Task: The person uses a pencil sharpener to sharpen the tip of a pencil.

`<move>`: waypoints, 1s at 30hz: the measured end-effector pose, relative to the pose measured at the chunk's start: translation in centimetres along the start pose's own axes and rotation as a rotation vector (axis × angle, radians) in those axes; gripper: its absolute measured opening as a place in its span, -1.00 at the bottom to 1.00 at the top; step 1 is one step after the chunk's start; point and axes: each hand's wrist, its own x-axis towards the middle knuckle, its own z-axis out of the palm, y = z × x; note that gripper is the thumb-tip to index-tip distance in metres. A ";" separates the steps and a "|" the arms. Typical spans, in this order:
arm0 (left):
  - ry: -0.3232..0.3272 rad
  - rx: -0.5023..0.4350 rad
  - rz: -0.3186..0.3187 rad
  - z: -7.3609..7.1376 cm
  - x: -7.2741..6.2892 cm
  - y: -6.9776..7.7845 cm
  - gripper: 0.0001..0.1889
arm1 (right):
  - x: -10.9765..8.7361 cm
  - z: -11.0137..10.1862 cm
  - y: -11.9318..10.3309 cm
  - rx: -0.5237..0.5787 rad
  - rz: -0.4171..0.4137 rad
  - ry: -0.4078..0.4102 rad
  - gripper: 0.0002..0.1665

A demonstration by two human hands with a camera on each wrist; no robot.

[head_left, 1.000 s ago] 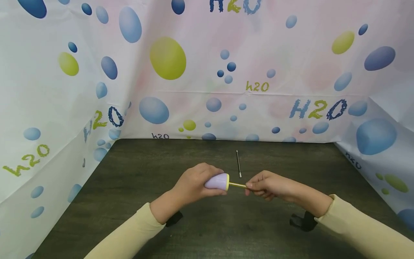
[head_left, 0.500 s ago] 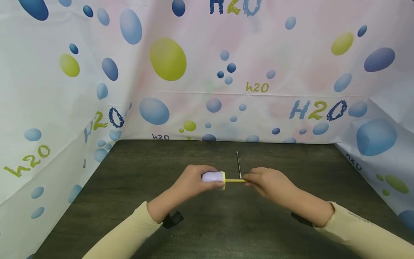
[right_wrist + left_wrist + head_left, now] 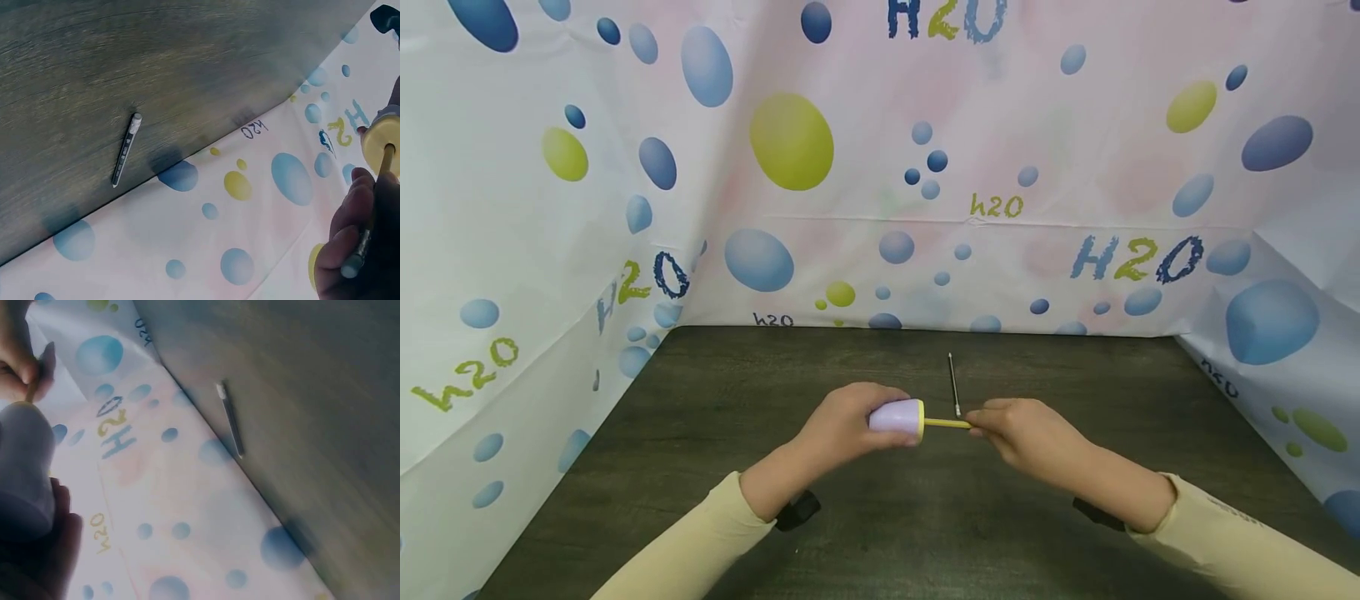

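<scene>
My left hand (image 3: 842,425) grips a lilac pencil sharpener (image 3: 897,417) with a yellow end, held above the table on its side. A yellow pencil (image 3: 946,423) sticks into the hole in that yellow end (image 3: 379,142), its tip hidden inside. With fingertips and thumb, my right hand (image 3: 1033,435) pinches the pencil's outer part. Its eraser end (image 3: 352,267) shows past the fingers in the right wrist view. Just beyond the right fingertips, a dark pencil (image 3: 954,385) with a white eraser end lies on the table, touched by neither hand.
The dark wood-grain table (image 3: 775,358) ends at a white backdrop (image 3: 850,192) printed with bubbles and H2O lettering. This backdrop rises at the back and along both sides. Black straps (image 3: 797,510) sit at the wrists.
My right hand has turned, so the back of the hand now faces up while it keeps pinching the yellow pencil. The left hand and sharpener have shifted slightly left. The dark pencil has stayed put.
</scene>
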 end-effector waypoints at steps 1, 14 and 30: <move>0.019 0.024 0.041 0.0 -0.1 -0.1 -0.50 | 0.0 -0.1 0.0 0.016 0.012 -0.020 -0.83; 0.222 0.239 0.430 0.2 -0.5 -1.1 -0.37 | 0.0 -0.8 0.6 0.435 0.220 -0.286 -0.71; 0.329 0.186 0.449 -0.6 -0.7 -2.4 -0.34 | -1.1 -1.5 2.8 0.740 0.360 -0.382 -0.67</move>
